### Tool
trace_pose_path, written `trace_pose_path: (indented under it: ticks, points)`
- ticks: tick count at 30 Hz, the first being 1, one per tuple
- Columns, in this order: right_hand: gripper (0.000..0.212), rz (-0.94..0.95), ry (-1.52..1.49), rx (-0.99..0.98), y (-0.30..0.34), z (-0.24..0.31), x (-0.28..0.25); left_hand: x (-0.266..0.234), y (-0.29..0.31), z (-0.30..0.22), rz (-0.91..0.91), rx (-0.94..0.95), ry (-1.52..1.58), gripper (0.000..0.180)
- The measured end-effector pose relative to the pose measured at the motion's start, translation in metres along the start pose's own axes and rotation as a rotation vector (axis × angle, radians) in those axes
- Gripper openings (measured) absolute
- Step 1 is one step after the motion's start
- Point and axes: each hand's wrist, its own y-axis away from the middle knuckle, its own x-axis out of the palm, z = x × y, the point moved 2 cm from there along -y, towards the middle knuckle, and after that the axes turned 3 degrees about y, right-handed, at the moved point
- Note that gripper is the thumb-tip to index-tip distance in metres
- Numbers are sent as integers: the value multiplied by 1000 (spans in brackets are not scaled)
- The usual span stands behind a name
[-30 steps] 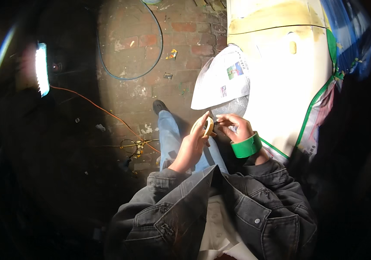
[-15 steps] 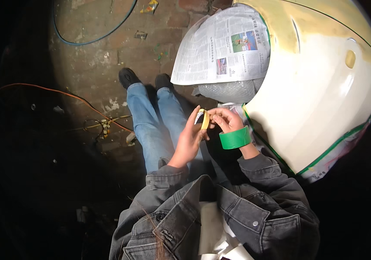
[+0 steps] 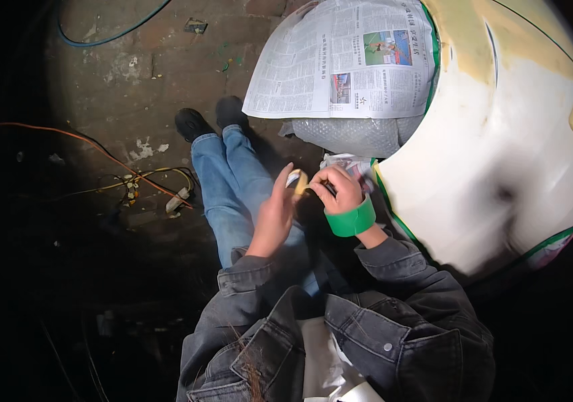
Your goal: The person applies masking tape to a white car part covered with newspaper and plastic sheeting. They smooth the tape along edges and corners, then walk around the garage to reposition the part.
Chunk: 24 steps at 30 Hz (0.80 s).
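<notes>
My left hand (image 3: 273, 220) is closed on a roll of yellow masking tape (image 3: 302, 183), its thumb and fingers around the ring. My right hand (image 3: 344, 188) pinches the tape's loose end just right of the roll, and a short bit of yellow tape shows between the two. A wide roll of green tape (image 3: 352, 222) hangs around my right wrist like a bracelet. Right of my hands stands a curved, cream-white vehicle body panel (image 3: 427, 194), edged with green tape. A newspaper sheet (image 3: 313, 63) is fixed along its curved left edge.
Bubble wrap (image 3: 348, 136) bulges out under the newspaper. Orange and yellow cables (image 3: 135, 175) and a white socket strip (image 3: 178, 199) lie on the brick floor to the left. A blue hose (image 3: 109, 37) curves at the far left. My legs (image 3: 229, 181) stretch out below my hands.
My right fingers have drawn slightly away from the roll, with tape between. The view has shifted a little, and a dark shadow now falls on the white panel.
</notes>
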Motion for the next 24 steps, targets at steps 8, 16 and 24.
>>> trace_pose_path:
  ticks: [8, 16, 24]
  points:
    - [8, -115, -19, 256, 8, -25, 13, 27, -17, 47, -54, -148, 247, 19]
    - [9, -63, 431, -88, -19, -8, 15, 48, -61, 55, -171, -221, 558, 8]
    - [7, -334, 378, -113, -69, 6, -27, 23, -137, 91, -500, -177, 510, 16]
